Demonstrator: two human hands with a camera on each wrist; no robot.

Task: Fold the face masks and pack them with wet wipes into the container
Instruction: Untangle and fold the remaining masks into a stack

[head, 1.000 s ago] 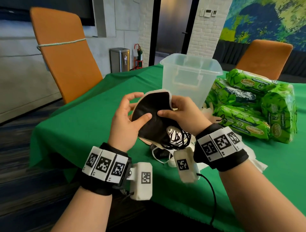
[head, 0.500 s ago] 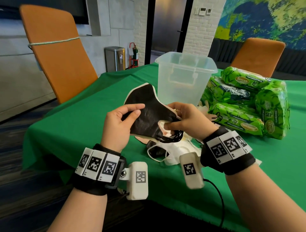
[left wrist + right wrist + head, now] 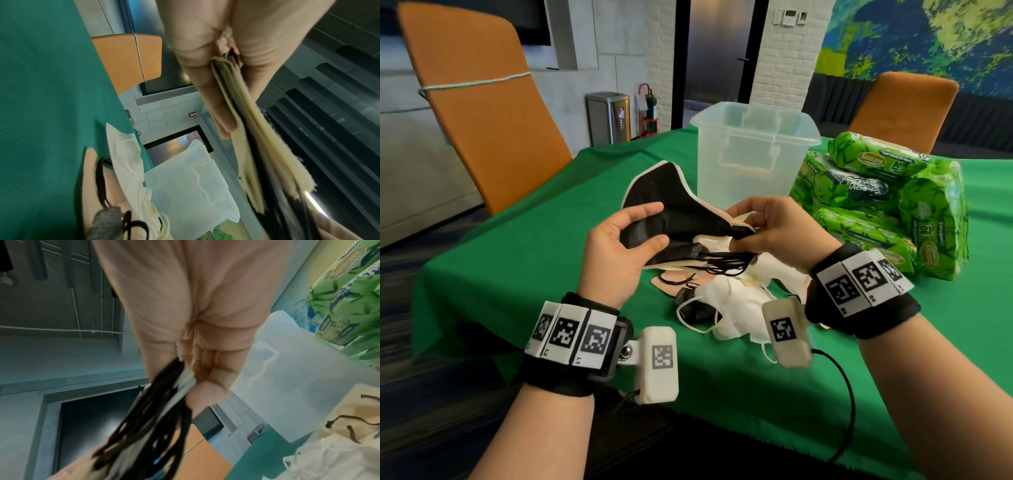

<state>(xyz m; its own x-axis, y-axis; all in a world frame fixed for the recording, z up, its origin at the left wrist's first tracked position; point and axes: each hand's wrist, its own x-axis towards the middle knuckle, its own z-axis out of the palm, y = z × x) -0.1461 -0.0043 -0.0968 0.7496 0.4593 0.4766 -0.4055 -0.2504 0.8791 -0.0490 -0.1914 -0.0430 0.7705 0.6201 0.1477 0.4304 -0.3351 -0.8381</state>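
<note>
Head view: my left hand (image 3: 616, 246) and right hand (image 3: 774, 229) each pinch the black mask (image 3: 674, 212) mid-frame, container (image 3: 753, 150) behind.

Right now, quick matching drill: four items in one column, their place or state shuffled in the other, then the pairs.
Items:
1. black mask
2. clear container
3. wet wipe packs
4. white masks

States:
A. stacked on the table, to the right of the tub
B. lying loose on the green cloth below the hands
C. held in the air by the left hand and right hand
D. standing upright, lid off

Pairs: 1-C, 2-D, 3-A, 4-B
</note>
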